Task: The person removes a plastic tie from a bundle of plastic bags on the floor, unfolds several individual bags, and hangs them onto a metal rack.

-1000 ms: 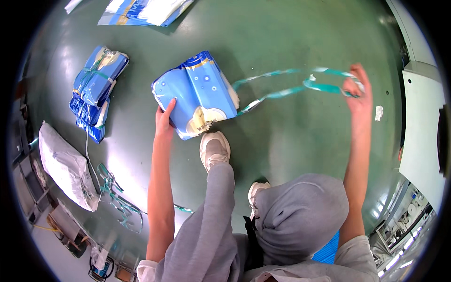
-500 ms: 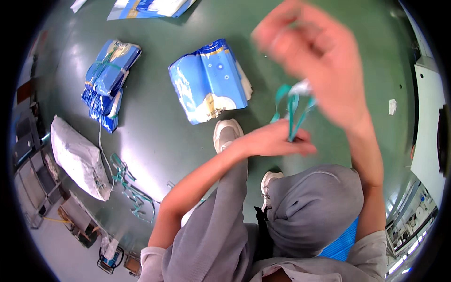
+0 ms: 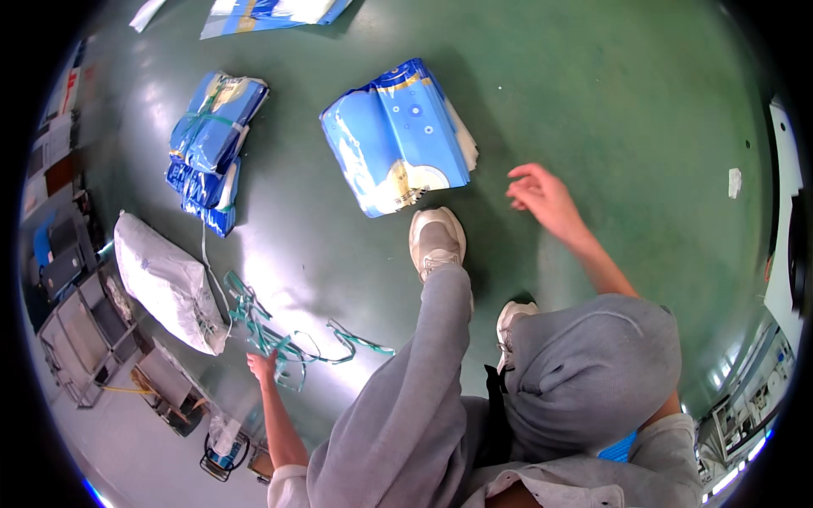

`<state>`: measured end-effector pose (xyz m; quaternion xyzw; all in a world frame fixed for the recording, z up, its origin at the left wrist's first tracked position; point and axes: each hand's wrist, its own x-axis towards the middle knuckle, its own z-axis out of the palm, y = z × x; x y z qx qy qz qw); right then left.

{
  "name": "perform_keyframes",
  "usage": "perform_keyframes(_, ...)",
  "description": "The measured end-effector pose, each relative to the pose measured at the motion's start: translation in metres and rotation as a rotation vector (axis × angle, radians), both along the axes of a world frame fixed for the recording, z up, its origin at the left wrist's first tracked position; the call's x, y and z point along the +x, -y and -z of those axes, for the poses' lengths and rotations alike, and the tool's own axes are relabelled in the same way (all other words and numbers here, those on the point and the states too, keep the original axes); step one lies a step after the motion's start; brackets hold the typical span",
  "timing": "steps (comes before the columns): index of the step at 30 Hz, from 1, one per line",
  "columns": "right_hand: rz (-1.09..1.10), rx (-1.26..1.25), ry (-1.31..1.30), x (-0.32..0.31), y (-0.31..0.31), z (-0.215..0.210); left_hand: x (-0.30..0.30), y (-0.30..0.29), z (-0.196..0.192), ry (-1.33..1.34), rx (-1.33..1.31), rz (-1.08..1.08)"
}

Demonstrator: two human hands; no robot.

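Note:
My left hand [image 3: 263,366] reaches down at the lower left, its fingers closed at the edge of a tangle of green plastic strap [image 3: 292,349] on the floor. My right hand [image 3: 546,201] is held over the floor to the right, empty, with its fingers loosely bent and apart. Between the hands, beyond my left shoe, lies a stack of folded blue printed plastic bags [image 3: 398,140]. No strap shows around this stack. Farther left, another blue bundle [image 3: 207,123] is bound with green strap and lies on more blue packs [image 3: 207,201].
A white woven sack [image 3: 165,284] lies left of the strap tangle, with a cord beside it. Another blue and white bag [image 3: 275,17] is at the far edge. My shoes [image 3: 438,237] stand near the stack. Equipment and a chair [image 3: 224,453] line the left side.
My left hand has swung down and left to the strap tangle. My right hand has lowered away from the green strap that was between both hands. The blue stack stays in place.

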<state>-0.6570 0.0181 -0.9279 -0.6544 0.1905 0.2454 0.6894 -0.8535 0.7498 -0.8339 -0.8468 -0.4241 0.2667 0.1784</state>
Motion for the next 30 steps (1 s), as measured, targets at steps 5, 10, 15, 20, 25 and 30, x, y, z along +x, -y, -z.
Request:
perform_keyframes(5,0.104,0.21,-0.198,0.0,-0.021,0.019,0.127,0.253,0.079,0.525,-0.631,0.744)
perform_keyframes(10,0.148,0.565,-0.368,0.028,-0.055,0.007,0.227,0.441,0.054,0.482,-0.9,1.164)
perform_keyframes(15,0.237,0.767,-0.345,0.03,-0.058,-0.007,0.247,0.471,0.082,0.55,-0.807,1.174)
perform_keyframes(20,0.205,0.892,-0.24,0.023,-0.063,-0.019,0.254,0.495,0.088,0.65,-0.688,1.125)
perform_keyframes(25,0.195,0.867,-0.182,0.028,-0.07,-0.029,0.27,0.488,0.092,0.718,-0.714,1.101)
perform_keyframes(30,0.301,0.369,-0.141,0.02,-0.066,0.012,0.268,0.488,0.088,0.772,-0.729,1.09)
